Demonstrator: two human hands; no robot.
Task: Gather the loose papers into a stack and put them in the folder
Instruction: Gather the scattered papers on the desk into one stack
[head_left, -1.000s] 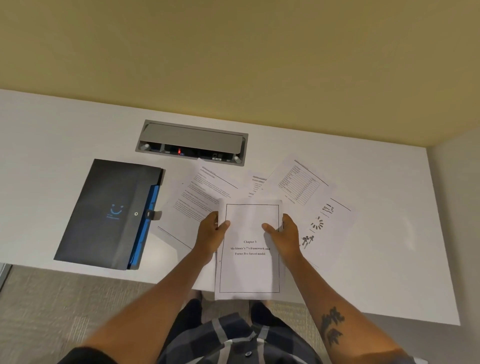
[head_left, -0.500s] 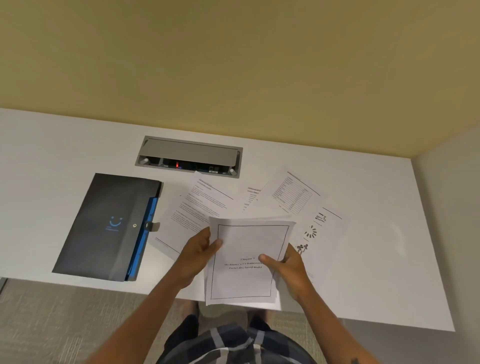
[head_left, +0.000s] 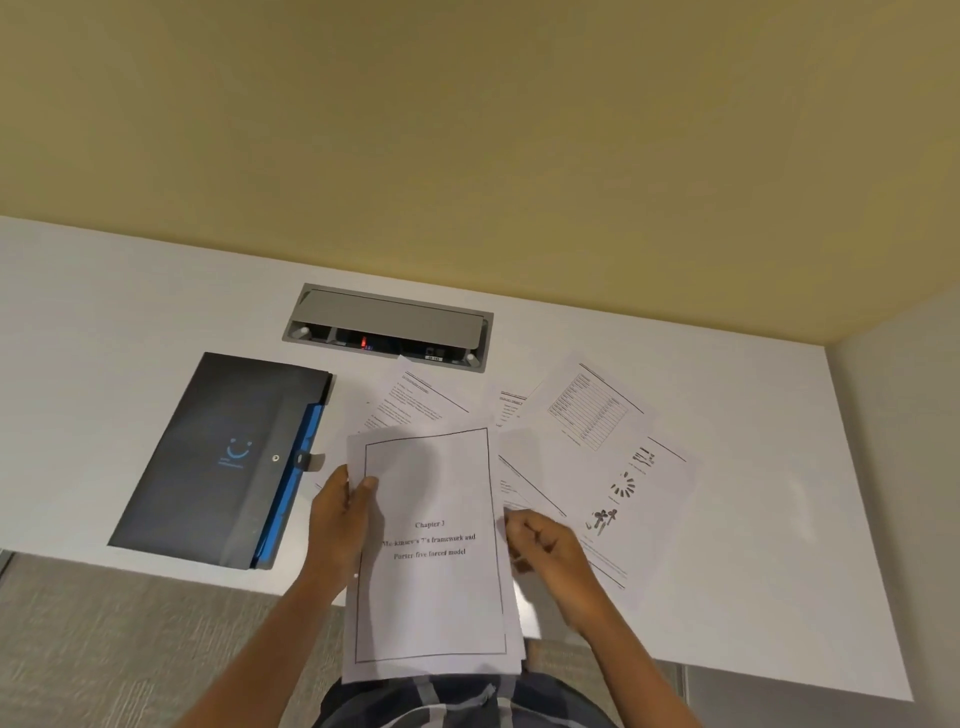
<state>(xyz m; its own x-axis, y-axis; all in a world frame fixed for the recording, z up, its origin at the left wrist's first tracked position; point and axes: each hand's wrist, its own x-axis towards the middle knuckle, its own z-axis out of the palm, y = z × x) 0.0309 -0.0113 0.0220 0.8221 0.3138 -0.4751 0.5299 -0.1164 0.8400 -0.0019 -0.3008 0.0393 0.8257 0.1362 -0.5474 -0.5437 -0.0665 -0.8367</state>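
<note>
1. White cover sheet (head_left: 431, 551), titled "Chapter 3", sits on top of a thin stack we hold above the near desk (head_left: 104, 322) edge. Our left hand (head_left: 337, 519) pinches its left margin, thumb on top.
2. Our right hand (head_left: 545, 545) is just off the sheet's right edge, fingers curled and empty as far as we can tell; motion blur makes contact hard to judge.
3. Still loose: a text page (head_left: 415, 400) beyond the left hand, a table page (head_left: 587, 410) and a picture page (head_left: 634, 493) beyond and outside the right hand, one more partly hidden between them.
4. Black folder (head_left: 218, 457) lies flat, outside the left hand, flap seemingly unfastened, nothing in it yet. We judge gathering is under way; filing remains.
5. Against half a second ago: the right hand has let go of the sheet's lower right corner, and the sheet, tilted then, now hangs straighter.
</note>
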